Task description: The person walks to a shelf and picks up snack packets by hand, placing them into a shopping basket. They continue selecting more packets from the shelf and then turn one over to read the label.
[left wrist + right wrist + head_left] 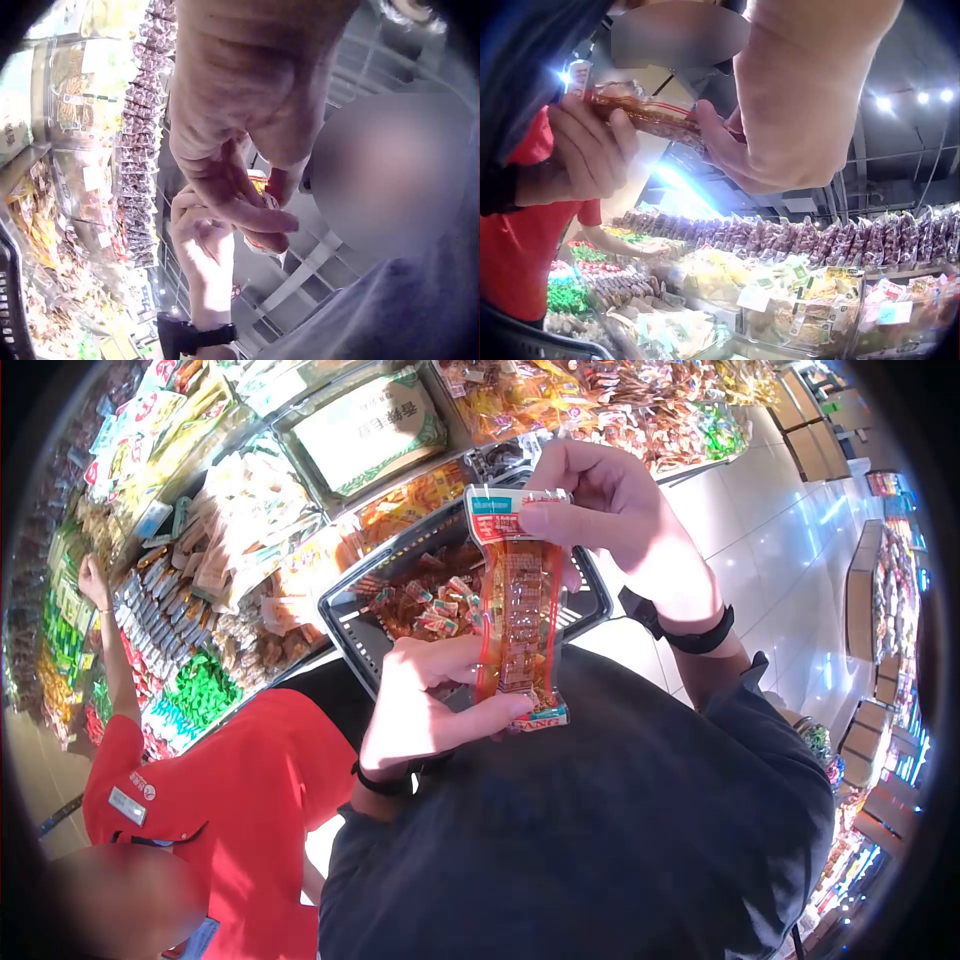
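Note:
A long, clear snack packet (520, 615) with reddish-brown contents and red, white and green printed ends is stretched upright between both hands in the head view. My left hand (425, 695) pinches its lower end, thumb across the front. At the upper end, my right hand (625, 510) grips the printed corner between thumb and fingers. From the right wrist, the packet (649, 116) spans from the left hand (589, 150) to the right hand (787, 120). Beneath it, a dark shopping basket (350, 660) holds similar red packets (440, 600).
Bins of bagged snacks (240, 520) fill the left and far side, with a framed sign (370, 435) among them. A person in a red shirt (260, 780) stands at the left, one arm reaching over the display. Tiled floor (760, 550) and more shelves lie to the right.

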The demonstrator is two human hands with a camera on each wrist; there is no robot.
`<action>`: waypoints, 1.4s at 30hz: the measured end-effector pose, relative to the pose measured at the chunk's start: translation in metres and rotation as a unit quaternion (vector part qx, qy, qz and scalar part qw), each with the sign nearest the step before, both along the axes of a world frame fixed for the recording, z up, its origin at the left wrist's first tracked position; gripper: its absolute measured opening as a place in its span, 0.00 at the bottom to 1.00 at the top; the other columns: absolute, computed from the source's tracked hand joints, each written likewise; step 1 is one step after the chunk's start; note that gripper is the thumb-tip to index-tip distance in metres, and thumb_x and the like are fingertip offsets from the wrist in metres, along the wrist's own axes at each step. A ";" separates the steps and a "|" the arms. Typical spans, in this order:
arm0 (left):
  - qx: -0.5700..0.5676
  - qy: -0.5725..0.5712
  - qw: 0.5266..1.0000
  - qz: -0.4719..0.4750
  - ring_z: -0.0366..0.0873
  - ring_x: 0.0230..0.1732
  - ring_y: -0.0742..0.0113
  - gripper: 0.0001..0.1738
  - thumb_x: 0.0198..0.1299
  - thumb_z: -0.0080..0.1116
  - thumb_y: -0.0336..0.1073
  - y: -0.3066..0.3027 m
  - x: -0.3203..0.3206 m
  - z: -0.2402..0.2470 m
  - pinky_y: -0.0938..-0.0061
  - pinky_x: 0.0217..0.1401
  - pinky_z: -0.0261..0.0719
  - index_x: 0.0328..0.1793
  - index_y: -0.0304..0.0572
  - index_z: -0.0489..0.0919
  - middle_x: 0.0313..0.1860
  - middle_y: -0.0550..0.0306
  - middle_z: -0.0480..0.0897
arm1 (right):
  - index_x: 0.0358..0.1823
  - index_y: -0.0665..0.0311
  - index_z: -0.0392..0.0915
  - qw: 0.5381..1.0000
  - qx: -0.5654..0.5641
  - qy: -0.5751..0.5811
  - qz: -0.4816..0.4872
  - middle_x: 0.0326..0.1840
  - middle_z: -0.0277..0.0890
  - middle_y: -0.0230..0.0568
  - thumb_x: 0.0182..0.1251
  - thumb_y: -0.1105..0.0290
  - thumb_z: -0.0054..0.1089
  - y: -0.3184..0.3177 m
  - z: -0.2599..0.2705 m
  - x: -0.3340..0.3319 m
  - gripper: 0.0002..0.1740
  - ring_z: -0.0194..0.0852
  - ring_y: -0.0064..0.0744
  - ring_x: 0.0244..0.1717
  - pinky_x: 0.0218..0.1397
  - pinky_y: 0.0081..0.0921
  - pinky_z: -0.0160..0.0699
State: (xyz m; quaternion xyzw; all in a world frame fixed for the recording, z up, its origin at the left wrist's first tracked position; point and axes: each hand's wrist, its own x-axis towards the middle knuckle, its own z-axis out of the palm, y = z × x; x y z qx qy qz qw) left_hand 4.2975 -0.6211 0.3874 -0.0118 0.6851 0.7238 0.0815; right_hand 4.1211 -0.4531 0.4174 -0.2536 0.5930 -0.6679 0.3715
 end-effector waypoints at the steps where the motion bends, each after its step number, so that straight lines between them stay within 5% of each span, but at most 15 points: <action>1: -0.002 0.000 1.000 -0.001 0.86 0.27 0.76 0.12 0.55 0.73 0.32 0.000 0.001 0.001 0.80 0.32 0.82 0.44 0.34 0.87 0.27 0.57 0.89 | 0.36 0.67 0.76 1.000 -0.002 0.000 -0.001 0.28 0.80 0.34 0.70 0.69 0.68 -0.001 0.001 0.001 0.10 0.80 0.19 0.23 0.27 0.17 0.77; 17: -0.033 0.078 0.996 -0.009 0.87 0.30 0.77 0.20 0.48 0.78 0.32 -0.006 0.009 0.004 0.83 0.37 0.83 0.48 0.35 0.87 0.32 0.56 0.90 | 0.37 0.67 0.82 0.999 -0.039 0.032 0.005 0.25 0.80 0.31 0.67 0.65 0.71 -0.009 -0.006 -0.001 0.12 0.76 0.16 0.23 0.29 0.14 0.70; 20: -0.035 0.085 0.996 0.012 0.86 0.31 0.76 0.21 0.46 0.79 0.31 -0.004 0.011 0.008 0.81 0.40 0.83 0.48 0.33 0.87 0.35 0.56 0.90 | 0.39 0.68 0.76 0.993 -0.025 -0.114 -0.001 0.33 0.82 0.40 0.70 0.71 0.68 -0.009 -0.001 0.000 0.09 0.80 0.21 0.23 0.24 0.18 0.77; 29: -0.029 0.105 0.994 0.019 0.84 0.32 0.76 0.19 0.44 0.77 0.29 -0.007 0.017 -0.005 0.80 0.38 0.82 0.45 0.32 0.89 0.39 0.55 0.89 | 0.41 0.68 0.77 0.994 -0.049 -0.098 0.003 0.33 0.82 0.35 0.70 0.68 0.68 -0.015 -0.009 0.006 0.11 0.77 0.17 0.24 0.24 0.15 0.73; 31: -0.012 0.108 0.994 0.029 0.84 0.31 0.76 0.19 0.44 0.77 0.29 -0.003 0.019 -0.009 0.80 0.37 0.81 0.45 0.31 0.89 0.38 0.56 0.89 | 0.37 0.67 0.82 0.998 -0.064 -0.021 0.005 0.25 0.80 0.32 0.66 0.65 0.72 -0.016 -0.022 0.006 0.12 0.76 0.16 0.23 0.30 0.14 0.71; 39: -0.004 0.070 0.997 0.033 0.84 0.32 0.75 0.22 0.42 0.78 0.30 -0.004 0.020 -0.010 0.80 0.37 0.79 0.46 0.31 0.88 0.36 0.56 0.89 | 0.36 0.66 0.80 0.998 -0.062 -0.012 0.026 0.28 0.80 0.33 0.68 0.66 0.70 -0.013 -0.013 0.011 0.11 0.73 0.16 0.21 0.25 0.15 0.70; 42: -0.044 0.144 0.988 0.022 0.83 0.31 0.75 0.19 0.48 0.75 0.34 0.000 0.010 -0.011 0.82 0.38 0.78 0.46 0.32 0.87 0.32 0.58 0.87 | 0.35 0.67 0.79 0.999 -0.039 0.017 0.019 0.28 0.79 0.33 0.68 0.68 0.69 -0.013 -0.009 0.019 0.10 0.74 0.16 0.22 0.25 0.15 0.71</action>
